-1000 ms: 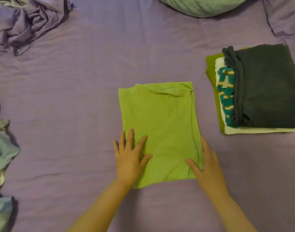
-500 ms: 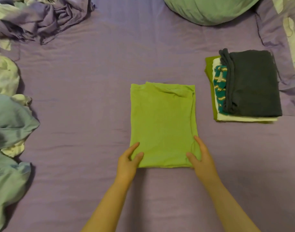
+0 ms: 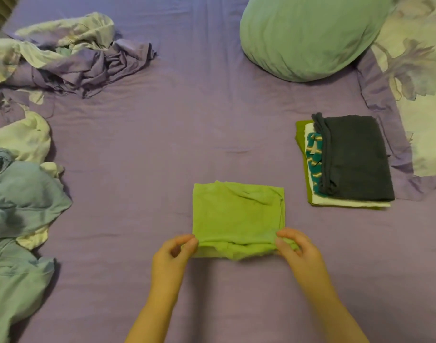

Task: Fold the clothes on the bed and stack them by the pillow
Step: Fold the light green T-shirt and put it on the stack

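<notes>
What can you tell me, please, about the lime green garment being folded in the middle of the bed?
The lime green garment looks like soft, thin knit fabric, already folded into a compact rectangle with a few creases near its far edge. It lies flat on the purple bed sheet, apart from the stack of folded clothes to its right. Its near edge is lifted: the left hand pinches the near left corner, the right hand the near right corner.
</notes>
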